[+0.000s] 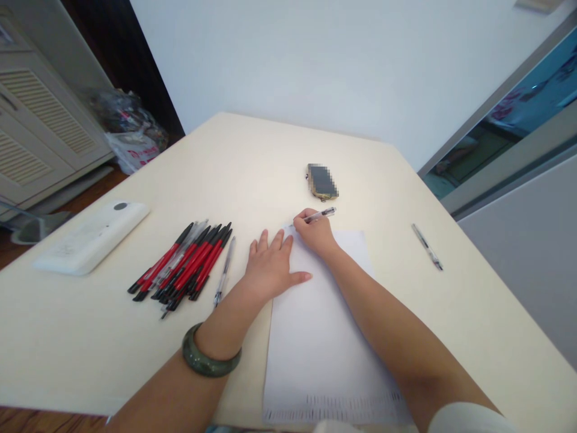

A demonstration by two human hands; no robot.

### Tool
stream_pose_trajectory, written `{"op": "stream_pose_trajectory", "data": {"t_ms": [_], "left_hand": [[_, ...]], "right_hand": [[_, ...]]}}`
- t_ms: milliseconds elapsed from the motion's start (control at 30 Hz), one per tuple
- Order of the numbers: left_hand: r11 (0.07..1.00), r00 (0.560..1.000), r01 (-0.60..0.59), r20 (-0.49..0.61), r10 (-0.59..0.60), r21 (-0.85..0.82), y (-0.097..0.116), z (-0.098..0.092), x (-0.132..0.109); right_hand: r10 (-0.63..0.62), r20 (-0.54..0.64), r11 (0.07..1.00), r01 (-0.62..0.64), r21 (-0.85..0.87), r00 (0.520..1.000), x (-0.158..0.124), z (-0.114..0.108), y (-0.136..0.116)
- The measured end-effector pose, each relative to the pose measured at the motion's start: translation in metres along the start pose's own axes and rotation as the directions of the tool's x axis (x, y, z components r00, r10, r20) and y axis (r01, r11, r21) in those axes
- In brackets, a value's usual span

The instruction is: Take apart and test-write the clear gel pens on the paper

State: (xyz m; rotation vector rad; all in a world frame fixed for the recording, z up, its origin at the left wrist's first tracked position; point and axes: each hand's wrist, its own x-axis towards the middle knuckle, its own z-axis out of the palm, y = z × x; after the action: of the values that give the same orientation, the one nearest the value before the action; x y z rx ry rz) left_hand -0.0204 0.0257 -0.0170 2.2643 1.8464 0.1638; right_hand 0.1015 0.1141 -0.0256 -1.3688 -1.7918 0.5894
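My right hand (316, 233) grips a clear pen (321, 214), its tip down at the top left of a white paper sheet (315, 343). Flat across the sheet's left edge lies my left hand (271, 264), fingers spread and holding nothing. Short pen strokes run in rows along the sheet's near edge. Left of my left hand is a single clear pen (224, 273), partly hidden by the wrist. Beyond it sits a pile of red and black pens (189, 264) with some clear ones mixed in. A green bangle (198, 355) circles my left wrist.
A phone-like object (322, 181), partly pixelated, lies beyond my right hand. Another pen (427, 246) rests at the right of the table (252, 156). A white rounded device (92, 237) is at the left. Plastic bags (133, 132) stand on the floor beside a cabinet (40, 114).
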Motion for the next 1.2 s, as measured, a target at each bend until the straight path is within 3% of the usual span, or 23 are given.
{"op": "stream_pose_trajectory", "data": {"t_ms": [1200], "left_hand": [[1.0,1.0,0.008,0.006,-0.008,0.009,0.0015,-0.0009,0.0002]], "right_hand": [[0.007,0.019,1.0,-0.008,0.009,1.0,-0.004,-0.0003,-0.0034]]}}
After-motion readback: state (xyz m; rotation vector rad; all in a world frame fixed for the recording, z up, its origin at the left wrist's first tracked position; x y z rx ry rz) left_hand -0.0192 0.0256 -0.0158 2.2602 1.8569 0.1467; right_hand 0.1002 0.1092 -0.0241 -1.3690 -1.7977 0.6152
